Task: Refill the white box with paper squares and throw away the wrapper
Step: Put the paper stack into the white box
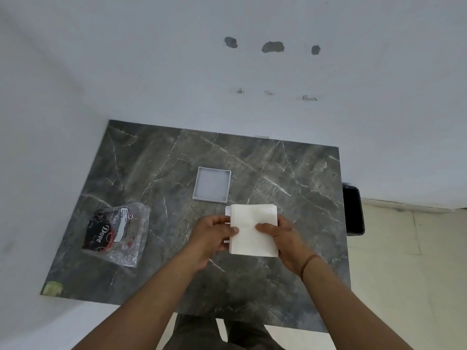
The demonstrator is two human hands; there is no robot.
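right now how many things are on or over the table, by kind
white box tray: 1
paper square stack, held by left hand and right hand: 1
plastic wrapper: 1
green scrap: 1
total: 4

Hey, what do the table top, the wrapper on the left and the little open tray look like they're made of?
Table top: polished dark grey marble or a marble-look slab, with pale veins and a soft sheen. Wrapper: thin clear plastic film, crinkled and glossy, with printing. Tray: probably matte white rigid plastic, going by its thin, even rim.
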